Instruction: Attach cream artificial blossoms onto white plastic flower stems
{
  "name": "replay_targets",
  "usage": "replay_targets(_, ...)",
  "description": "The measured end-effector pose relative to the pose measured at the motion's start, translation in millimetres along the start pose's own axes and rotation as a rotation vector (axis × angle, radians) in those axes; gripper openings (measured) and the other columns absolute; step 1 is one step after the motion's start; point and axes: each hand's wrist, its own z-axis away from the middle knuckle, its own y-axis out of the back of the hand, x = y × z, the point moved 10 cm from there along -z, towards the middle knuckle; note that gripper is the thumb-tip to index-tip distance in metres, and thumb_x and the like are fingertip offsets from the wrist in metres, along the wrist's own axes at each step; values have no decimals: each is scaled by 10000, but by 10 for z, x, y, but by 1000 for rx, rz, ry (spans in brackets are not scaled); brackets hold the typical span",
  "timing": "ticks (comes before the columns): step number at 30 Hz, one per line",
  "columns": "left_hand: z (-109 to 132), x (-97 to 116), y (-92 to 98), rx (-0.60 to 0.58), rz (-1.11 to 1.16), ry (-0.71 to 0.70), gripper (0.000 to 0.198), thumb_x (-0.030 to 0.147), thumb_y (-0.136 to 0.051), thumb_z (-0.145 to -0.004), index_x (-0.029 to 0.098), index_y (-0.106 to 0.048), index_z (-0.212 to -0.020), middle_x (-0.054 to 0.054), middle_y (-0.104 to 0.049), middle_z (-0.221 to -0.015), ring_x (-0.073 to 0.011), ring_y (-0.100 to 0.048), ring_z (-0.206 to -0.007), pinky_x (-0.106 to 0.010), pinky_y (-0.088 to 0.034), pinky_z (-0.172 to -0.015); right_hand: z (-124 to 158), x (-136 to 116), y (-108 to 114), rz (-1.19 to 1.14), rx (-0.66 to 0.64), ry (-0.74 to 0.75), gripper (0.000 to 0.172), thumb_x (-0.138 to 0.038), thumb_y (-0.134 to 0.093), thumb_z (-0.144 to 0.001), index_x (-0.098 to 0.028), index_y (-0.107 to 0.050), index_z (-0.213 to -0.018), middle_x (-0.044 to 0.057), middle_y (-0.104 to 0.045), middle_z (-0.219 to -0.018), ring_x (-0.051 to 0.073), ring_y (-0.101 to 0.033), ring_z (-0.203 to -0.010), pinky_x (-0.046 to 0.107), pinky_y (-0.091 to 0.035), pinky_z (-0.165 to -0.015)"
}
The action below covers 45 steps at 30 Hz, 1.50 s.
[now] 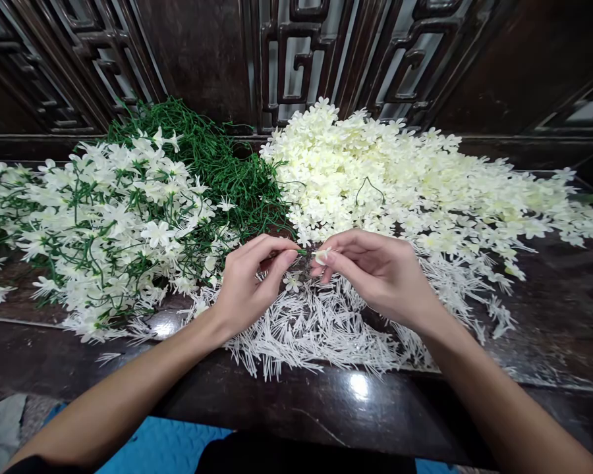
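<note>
My left hand [254, 280] pinches a green plastic stem [302, 251], its tip pointing right. Facing it across a small gap, my right hand [383, 273] holds a small white artificial flower [321, 255] between thumb and fingertips. Below both hands spreads a heap of thin white plastic stamens [309, 336]. A loose white blossom [292, 283] lies just under the left fingertips. Behind the hands rises a large pile of cream-white flower heads [346, 171]. A tangle of green stems [202, 151] lies behind the left hand.
At the left is a pile of white flowers on green stems [109, 230]. All of it lies on a dark, glossy wooden bench [277, 401] with a carved lattice back [301, 59]. A blue mat [163, 447] shows below the front edge.
</note>
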Motion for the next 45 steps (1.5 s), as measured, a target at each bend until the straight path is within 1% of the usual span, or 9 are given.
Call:
replay_targets(3,17,-14,-58,-47,35,4,113,184,-531,-905,186,-638,-938,-27,-682,-837,-121,-595,-679,-263,-477,-612,7,28,-40,17,-18,-15,54,-187,-613,-862,-194,-658,-890,27,-690,-783,129,-664,-650,269,-599,-589)
replay_targets(7,23,30,-128,-111,17,-55,116,177,-532,-906,192,-633,-961,-24,-692,-838,-125,-607,-696,-266,-492,-647,13,66,-83,18,-37,-21,65,-194,-591,-873,-201,-644,-911,19,-674,-772,129,-650,-653,277,-583,-592)
replay_targets(12,5,117,-96,-87,-64,-163,118,144,-535,-902,162,-631,-967,-19,-669,-776,-112,-575,-667,-245,-470,-614,10,19,-58,81,-14,4,74,-170,-585,-869,-193,-647,-902,20,-658,-741,127,-630,-638,273,-565,-575)
replay_targets(18,12,163,-97,-78,-99,-222,119,140,-494,-921,141,-602,-871,11,-577,-668,-91,-498,-585,-215,-418,-548,17,-16,-69,85,-36,-8,65,-176,-590,-868,-204,-649,-860,26,-651,-752,134,-624,-634,278,-560,-543)
replay_targets(28,24,133,-155,-155,-109,-180,153,158,-451,-940,147,-579,-856,12,-561,-678,-97,-494,-606,-221,-418,-567,26,-9,-62,87,-28,16,78,-168,-583,-878,-200,-647,-910,26,-645,-750,138,-618,-638,285,-543,-539)
replay_targets(33,33,153,-195,-186,-73,-195,169,161,-438,-945,149,-578,-851,6,-581,-699,-96,-490,-606,-225,-408,-572,29,-34,-107,138,-61,40,85,-161,-562,-885,-206,-630,-908,18,-649,-770,128,-623,-645,272,-540,-556)
replay_targets(36,29,125,-216,-212,-44,-156,163,168,-442,-944,151,-576,-852,17,-565,-681,-86,-474,-581,-217,-393,-555,33,-72,-121,225,-68,77,90,-159,-540,-895,-204,-617,-902,14,-646,-765,128,-619,-642,269,-528,-554)
replay_targets(41,25,16,-258,-278,24,-15,186,201,-447,-944,157,-554,-799,48,-467,-609,-77,-428,-542,-209,-366,-530,58,-202,-174,489,-91,226,115,-105,-507,-903,-181,-587,-933,18,-641,-788,120,-594,-625,257,-484,-531)
replay_targets(45,24,-14,-266,-292,73,15,182,216,-456,-945,163,-551,-798,53,-451,-609,-75,-413,-538,-206,-352,-520,99,-257,-216,611,-101,312,127,-86,-493,-910,-173,-559,-975,28,-637,-792,148,-627,-693,261,-503,-557)
